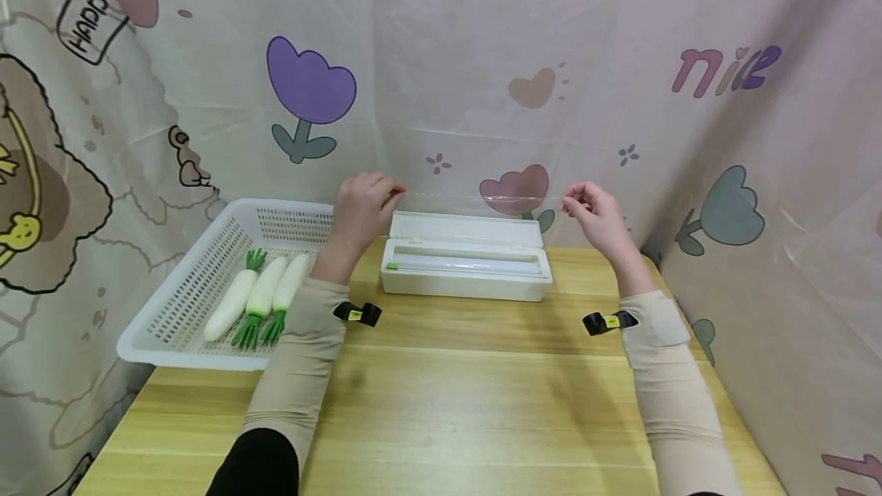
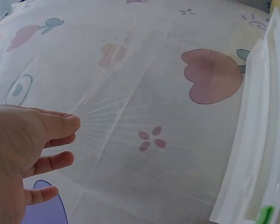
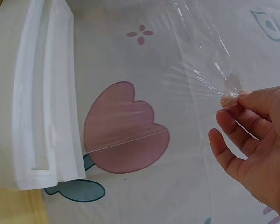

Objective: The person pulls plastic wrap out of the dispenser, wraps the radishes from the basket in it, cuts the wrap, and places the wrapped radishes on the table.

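Observation:
A clear sheet of plastic wrap (image 3: pixel 196 84) stretches between my two hands above a white wrap dispenser box (image 1: pixel 468 285). My left hand (image 1: pixel 363 209) pinches one corner between thumb and forefinger, and creases fan out from that grip in the left wrist view. The opposite corner is pinched by my right hand (image 1: pixel 594 214), its other fingers loosely bent. The film runs down to the box, whose lid (image 1: pixel 468 230) is tipped back. Inside lies a roll of wrap (image 1: pixel 468 263), with a small green piece (image 1: pixel 392 266) at the box's left end.
Left of the box, a white plastic basket (image 1: pixel 161 327) holds three white radishes (image 1: pixel 262 289) with green tops. It reaches the wooden table's (image 1: pixel 448 404) left edge. A patterned curtain (image 1: pixel 441 83) hangs close behind the table and along both sides.

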{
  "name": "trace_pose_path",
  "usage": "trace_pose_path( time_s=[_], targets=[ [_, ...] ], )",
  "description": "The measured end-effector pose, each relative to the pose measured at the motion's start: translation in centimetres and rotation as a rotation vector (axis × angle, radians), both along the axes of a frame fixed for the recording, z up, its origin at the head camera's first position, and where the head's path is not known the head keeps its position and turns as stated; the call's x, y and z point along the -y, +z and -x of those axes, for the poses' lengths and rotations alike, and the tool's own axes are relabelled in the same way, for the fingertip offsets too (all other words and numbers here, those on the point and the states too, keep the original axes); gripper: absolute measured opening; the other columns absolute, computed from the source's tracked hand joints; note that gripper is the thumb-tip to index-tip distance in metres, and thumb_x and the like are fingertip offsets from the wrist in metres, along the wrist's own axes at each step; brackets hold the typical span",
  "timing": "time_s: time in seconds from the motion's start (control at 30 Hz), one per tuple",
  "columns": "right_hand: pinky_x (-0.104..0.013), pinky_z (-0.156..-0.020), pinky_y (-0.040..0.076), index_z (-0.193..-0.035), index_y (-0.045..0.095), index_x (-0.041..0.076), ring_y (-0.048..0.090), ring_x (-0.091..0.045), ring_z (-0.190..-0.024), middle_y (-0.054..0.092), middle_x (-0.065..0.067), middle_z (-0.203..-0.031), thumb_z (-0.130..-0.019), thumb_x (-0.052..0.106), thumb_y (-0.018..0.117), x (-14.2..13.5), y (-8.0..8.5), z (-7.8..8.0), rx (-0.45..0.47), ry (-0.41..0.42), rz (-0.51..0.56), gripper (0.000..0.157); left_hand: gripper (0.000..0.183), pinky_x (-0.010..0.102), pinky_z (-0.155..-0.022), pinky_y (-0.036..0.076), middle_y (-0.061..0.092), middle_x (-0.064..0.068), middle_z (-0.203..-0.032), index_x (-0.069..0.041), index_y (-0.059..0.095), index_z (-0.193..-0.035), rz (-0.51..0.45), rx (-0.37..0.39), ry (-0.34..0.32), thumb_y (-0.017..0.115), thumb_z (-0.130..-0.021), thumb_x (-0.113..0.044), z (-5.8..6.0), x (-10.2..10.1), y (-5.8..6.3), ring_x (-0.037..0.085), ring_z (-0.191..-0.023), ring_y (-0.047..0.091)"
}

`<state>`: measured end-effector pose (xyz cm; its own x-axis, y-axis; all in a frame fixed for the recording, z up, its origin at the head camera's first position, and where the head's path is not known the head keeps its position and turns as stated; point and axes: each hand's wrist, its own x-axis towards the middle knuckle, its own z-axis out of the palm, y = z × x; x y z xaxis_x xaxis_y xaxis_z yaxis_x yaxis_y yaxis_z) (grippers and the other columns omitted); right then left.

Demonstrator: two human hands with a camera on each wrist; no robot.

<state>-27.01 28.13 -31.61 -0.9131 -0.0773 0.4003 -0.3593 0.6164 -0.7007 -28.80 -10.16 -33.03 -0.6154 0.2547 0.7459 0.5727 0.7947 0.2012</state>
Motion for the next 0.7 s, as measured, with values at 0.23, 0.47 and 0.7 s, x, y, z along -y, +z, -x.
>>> trace_pose_path(
  time_s=[0.23, 0.47, 0.7],
  targets=[
    [-0.011, -0.067, 0.04, -0.11, 0.057, -0.008, 0.051, -0.007, -0.078, 0.06, -0.021, -0.096, -0.1, 0.009, 0.051, 0.1, 1.2, -0.1, -0.022, -0.022, -0.015, 0.021, 0.01, 0.048, -0.076, 0.051, 0.074, 0.008, -0.092, -0.009, 0.074, -0.092, -0.01, -0.053, -0.004, 0.07, -0.089, -0.018, 0.0, -0.1, 1.3, 0.029, -0.086, 0.066],
    [-0.012, -0.067, 0.042, -0.109, 0.058, -0.003, 0.052, 0.0, -0.078, 0.062, -0.012, -0.094, -0.1, 0.015, 0.052, 0.2, 2.0, -0.5, -0.086, -0.049, -0.015, 0.021, 0.011, 0.047, -0.077, 0.051, 0.074, 0.008, -0.093, -0.009, 0.074, -0.093, -0.011, -0.082, -0.008, 0.07, -0.09, -0.018, 0.0, 0.0, 2.4, 0.03, -0.087, 0.066],
    [-0.012, -0.067, 0.042, -0.107, 0.058, 0.0, 0.054, 0.0, -0.078, 0.062, -0.006, -0.093, -0.1, 0.017, 0.054, 0.2, 2.8, -1.0, -0.118, -0.065, 0.001, 0.019, 0.011, 0.046, -0.078, 0.051, 0.074, 0.008, -0.092, -0.009, 0.074, -0.092, -0.031, -0.108, -0.017, 0.07, -0.089, -0.018, -0.3, 0.1, 3.4, 0.029, -0.086, 0.066]
  ],
)
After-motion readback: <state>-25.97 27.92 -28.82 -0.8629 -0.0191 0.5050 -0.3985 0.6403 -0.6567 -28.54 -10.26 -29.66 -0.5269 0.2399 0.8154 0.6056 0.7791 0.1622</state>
